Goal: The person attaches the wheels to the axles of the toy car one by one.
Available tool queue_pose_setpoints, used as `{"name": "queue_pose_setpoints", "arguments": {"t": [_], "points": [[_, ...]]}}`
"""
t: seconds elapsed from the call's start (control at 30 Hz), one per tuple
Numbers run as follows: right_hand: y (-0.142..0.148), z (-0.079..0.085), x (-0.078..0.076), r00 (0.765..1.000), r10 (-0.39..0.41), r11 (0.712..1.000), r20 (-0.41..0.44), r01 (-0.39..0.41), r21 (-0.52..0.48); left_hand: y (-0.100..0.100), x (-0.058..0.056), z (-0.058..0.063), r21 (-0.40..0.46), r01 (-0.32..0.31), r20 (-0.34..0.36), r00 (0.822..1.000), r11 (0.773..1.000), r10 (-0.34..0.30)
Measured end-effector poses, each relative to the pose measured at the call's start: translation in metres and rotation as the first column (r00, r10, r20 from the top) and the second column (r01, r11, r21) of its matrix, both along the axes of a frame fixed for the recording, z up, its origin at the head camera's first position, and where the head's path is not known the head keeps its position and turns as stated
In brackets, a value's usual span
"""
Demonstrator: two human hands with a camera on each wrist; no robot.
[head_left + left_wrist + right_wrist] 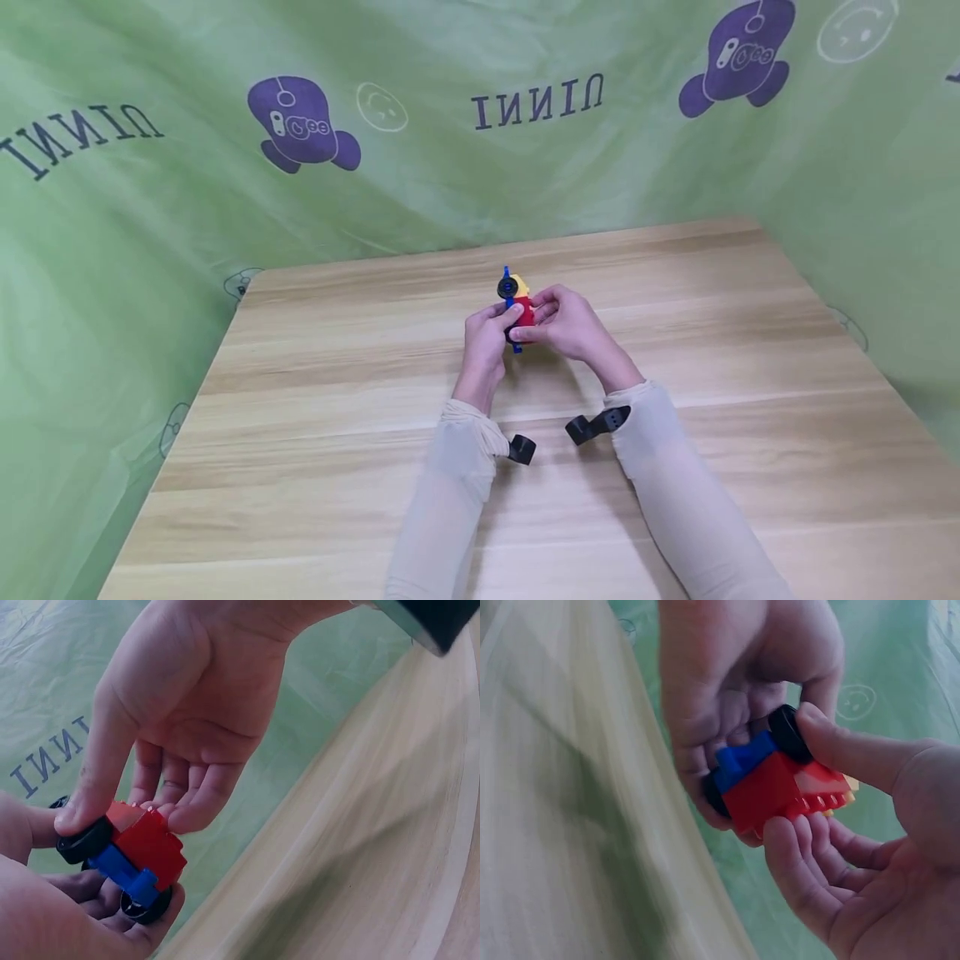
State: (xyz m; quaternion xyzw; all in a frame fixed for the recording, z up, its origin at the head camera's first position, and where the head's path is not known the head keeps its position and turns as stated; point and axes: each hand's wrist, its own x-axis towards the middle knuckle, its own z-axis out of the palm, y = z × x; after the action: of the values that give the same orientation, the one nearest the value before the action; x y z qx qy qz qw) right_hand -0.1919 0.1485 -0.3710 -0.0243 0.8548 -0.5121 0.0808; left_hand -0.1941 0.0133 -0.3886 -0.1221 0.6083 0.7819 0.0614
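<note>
A toy car built of blocks (524, 311) is held between both hands above the table. Its red block (155, 845) sits on a blue wheel base (744, 757), and a yellow block (519, 284) shows at the far end. One black wheel (507, 287) faces up in the head view. My left hand (483, 340) grips the car from the left, thumb on top. From the other side my right hand (572, 325) pinches it, its thumb pressing a black wheel (84, 840) and its fingers curled by the studded side of the red block. Fingers hide parts of the car.
A wood-grain table (315, 400) spreads beneath the forearms. Green printed cloth (420, 183) hangs behind it and along both sides. Black wrist cameras stick out from the left sleeve (465, 450) and right sleeve (675, 467).
</note>
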Motion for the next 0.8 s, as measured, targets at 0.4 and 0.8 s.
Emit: {"name": "queue_pose_setpoints", "arguments": {"t": [0.4, 0.8], "points": [[0.01, -0.003, 0.0, 0.995, 0.028, 0.996, 0.101, -0.02, -0.082, 0.0, 0.001, -0.001, 0.049, 0.07, -0.012, 0.997, 0.996, -0.07], [0.013, -0.002, -0.004, 0.989, 0.115, 0.99, 0.094, -0.107, -0.09, -0.003, 0.001, -0.003, 0.089, 0.048, -0.024, 0.999, 0.995, -0.046]]}}
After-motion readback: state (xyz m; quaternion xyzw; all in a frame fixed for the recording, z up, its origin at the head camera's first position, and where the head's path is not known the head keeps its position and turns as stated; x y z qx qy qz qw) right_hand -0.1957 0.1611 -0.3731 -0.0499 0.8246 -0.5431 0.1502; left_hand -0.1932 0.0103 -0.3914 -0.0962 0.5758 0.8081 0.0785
